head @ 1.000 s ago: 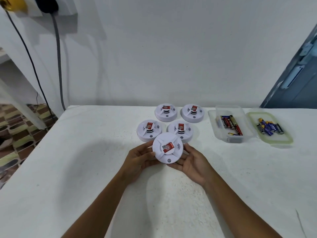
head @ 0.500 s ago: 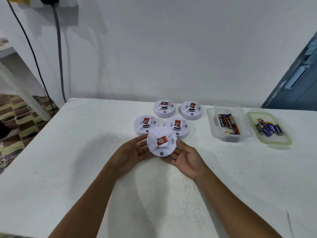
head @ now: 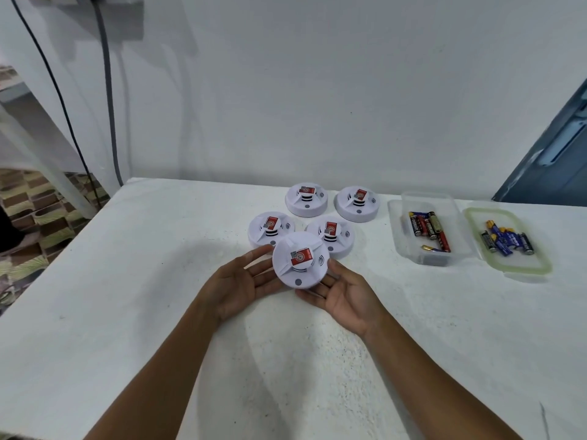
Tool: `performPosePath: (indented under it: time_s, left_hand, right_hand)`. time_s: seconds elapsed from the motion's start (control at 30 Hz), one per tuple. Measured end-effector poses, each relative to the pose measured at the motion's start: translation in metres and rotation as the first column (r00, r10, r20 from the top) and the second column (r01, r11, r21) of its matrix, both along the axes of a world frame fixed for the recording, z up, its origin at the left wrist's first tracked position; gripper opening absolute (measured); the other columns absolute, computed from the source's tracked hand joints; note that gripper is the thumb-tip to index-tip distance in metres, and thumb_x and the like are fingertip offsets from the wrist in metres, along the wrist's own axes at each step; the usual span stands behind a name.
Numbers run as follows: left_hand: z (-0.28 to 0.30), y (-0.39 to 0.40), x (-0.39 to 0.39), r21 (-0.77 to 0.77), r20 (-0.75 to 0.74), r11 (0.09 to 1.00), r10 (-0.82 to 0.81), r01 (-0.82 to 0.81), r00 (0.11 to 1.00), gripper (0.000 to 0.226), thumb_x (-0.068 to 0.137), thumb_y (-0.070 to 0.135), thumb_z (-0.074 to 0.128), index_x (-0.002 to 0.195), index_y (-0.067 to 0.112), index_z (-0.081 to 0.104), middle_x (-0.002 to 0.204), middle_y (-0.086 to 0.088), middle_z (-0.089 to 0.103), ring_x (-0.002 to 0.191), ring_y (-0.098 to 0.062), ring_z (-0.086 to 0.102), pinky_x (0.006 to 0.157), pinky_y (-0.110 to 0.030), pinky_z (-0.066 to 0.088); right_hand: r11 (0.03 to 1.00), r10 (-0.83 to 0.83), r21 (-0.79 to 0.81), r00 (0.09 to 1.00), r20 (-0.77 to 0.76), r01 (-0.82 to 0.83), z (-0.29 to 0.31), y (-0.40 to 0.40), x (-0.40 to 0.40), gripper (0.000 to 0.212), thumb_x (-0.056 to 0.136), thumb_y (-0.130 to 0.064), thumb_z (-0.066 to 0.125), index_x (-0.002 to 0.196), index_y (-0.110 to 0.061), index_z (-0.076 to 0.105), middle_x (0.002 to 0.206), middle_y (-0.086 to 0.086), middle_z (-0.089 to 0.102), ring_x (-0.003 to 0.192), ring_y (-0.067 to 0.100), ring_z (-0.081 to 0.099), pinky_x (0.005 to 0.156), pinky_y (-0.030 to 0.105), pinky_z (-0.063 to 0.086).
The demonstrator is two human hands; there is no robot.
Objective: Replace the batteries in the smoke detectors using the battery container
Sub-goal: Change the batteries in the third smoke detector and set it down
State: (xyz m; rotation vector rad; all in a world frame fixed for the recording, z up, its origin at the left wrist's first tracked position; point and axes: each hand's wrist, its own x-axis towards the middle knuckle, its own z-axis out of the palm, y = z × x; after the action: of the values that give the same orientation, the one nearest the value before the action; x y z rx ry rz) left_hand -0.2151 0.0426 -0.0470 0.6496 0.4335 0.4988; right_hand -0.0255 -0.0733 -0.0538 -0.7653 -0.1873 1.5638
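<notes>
A white round smoke detector (head: 300,265) with a red label is held face up just above the white table (head: 143,281). My left hand (head: 238,281) grips its left rim, thumb on top and fingers underneath. My right hand (head: 346,296) grips its right rim the same way. Several more white detectors stand behind it, among them one (head: 271,230) at the left and one (head: 358,203) at the back right. At the right, an open clear battery container (head: 427,198) holds red and black batteries (head: 428,228).
The container's green-rimmed lid (head: 540,271) lies upside down to the right with several blue batteries (head: 505,241) on it. A white wall runs behind the table. Black cables (head: 108,106) hang at the left. The table's left edge drops to a patterned floor (head: 38,217).
Both hands kept hold of the detector and turned it slightly, so its label now sits more level. The head view shifted a little; the other detectors and batteries stayed put.
</notes>
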Motion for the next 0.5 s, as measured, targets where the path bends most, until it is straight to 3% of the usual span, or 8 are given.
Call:
performPosePath:
  time_s: [0.13,0.2,0.27,0.5]
  left_hand:
    - [-0.0006,0.0008,-0.0008,-0.017,0.0,1.0,0.011,-0.011,1.0,0.059,0.075,0.022,0.077,0.128,0.003,0.059,0.138,-0.026,0.05,0.126,-0.044,0.049,0.095,-0.055,0.048]
    - [-0.0018,0.0007,0.0004,-0.048,-0.02,0.998,0.027,-0.028,0.999,0.043,0.09,0.021,0.054,0.128,0.002,0.058,0.137,-0.027,0.05,0.124,-0.044,0.051,0.09,-0.054,0.051]
    - [-0.0034,0.0014,0.0008,-0.073,-0.038,0.996,0.044,-0.046,0.998,0.042,0.096,0.02,0.037,0.127,0.001,0.059,0.136,-0.027,0.052,0.122,-0.044,0.053,0.087,-0.053,0.052]
    - [-0.0043,0.0018,0.0008,-0.077,-0.05,0.996,0.05,-0.054,0.997,0.042,0.095,0.02,0.035,0.119,0.002,0.066,0.133,-0.026,0.054,0.119,-0.042,0.056,0.086,-0.052,0.054]
  right_hand:
    - [1.0,0.001,-0.009,1.0,0.004,-0.001,0.0003,-0.0003,-0.0008,0.043,0.095,-0.02,0.05,0.134,-0.003,0.051,0.122,0.024,0.062,0.105,0.037,0.065,0.087,0.05,0.055]
    - [1.0,-0.001,-0.013,1.0,0.013,0.001,0.0003,-0.0002,-0.0002,0.044,0.094,-0.021,0.05,0.135,-0.003,0.049,0.126,0.025,0.06,0.107,0.037,0.063,0.088,0.05,0.054]
    - [1.0,-0.001,-0.016,1.0,0.022,0.002,0.001,-0.0002,-0.0005,0.045,0.095,-0.021,0.05,0.136,-0.003,0.048,0.128,0.026,0.058,0.109,0.038,0.062,0.089,0.05,0.054]
    - [1.0,-0.007,-0.019,1.0,0.03,0.007,0.0016,-0.0005,-0.002,0.044,0.097,-0.021,0.049,0.136,-0.003,0.048,0.128,0.026,0.058,0.107,0.037,0.063,0.086,0.049,0.055]
